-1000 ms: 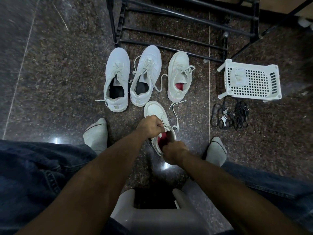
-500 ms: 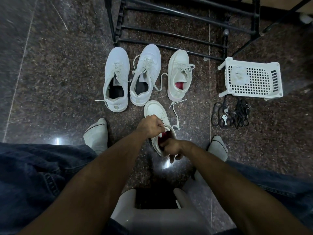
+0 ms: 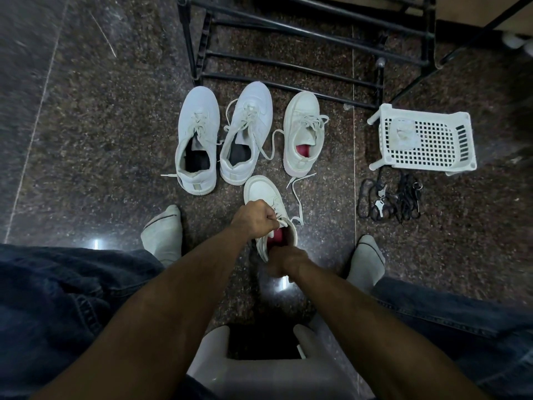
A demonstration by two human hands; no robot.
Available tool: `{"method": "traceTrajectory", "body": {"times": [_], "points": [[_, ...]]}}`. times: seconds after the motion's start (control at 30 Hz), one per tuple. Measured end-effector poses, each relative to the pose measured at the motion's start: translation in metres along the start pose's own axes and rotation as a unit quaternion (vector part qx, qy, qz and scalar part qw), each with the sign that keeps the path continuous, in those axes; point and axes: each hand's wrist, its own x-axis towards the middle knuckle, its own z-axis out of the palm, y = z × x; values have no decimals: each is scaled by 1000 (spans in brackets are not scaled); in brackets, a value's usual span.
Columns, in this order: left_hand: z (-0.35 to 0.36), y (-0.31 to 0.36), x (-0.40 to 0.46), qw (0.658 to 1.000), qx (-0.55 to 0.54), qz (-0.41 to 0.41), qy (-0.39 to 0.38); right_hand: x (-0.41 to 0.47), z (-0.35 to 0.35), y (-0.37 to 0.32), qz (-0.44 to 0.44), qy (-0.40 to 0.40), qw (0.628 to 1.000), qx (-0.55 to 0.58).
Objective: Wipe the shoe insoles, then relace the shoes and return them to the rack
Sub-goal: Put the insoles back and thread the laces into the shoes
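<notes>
Person seen from above: clothing.
Dark blue denim jeans on both legs; pale grey socks with a dark band; bare forearms, no sleeves.

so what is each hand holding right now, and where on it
Left hand pinches the lace of the near shoe at its tongue; right hand grips the shoe's heel.

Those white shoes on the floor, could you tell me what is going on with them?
A person seated on a stool is working on the nearest shoe. The left hand pinches its laces at the tongue, while the right hand grips the heel end; the red insole shows inside. Three other white shoes stand in a row before the black rack, none returned to it yet. A white basket lies to the right.
</notes>
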Motion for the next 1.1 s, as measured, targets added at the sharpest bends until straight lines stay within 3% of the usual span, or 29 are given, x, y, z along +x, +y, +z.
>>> {"method": "traceTrajectory", "body": {"times": [0.17, 0.23, 0.37, 0.47, 0.63, 0.8, 0.93, 1.03, 1.1], "points": [[5, -1, 0, 1000, -7, 1, 4, 9, 7, -4, 11, 15, 1000, 23], [7, -4, 0, 1000, -18, 9, 12, 4, 4, 3, -25, 18, 999, 9], [11, -12, -5, 995, -60, 68, 45, -8, -4, 41, -128, 57, 985, 98], [16, -15, -10, 984, -149, 75, 55, -10, -3, 66, -150, 198, 969, 0], [31, -14, -13, 988, -121, 31, 91, -14, 18, 63, -213, 233, 943, -109], [48, -11, -35, 990, -30, 32, 132, -13, 38, 56, -157, 293, 943, -32], [59, -15, -42, 977, -124, -37, 170, -16, 23, 56, -185, 233, 953, 60], [53, -22, -47, 982, -110, -49, 144, -15, 5, 60, -146, 360, 902, 190], [45, -28, -50, 985, -86, -61, 133, -12, -7, 63, -123, 372, 897, 203]]}}
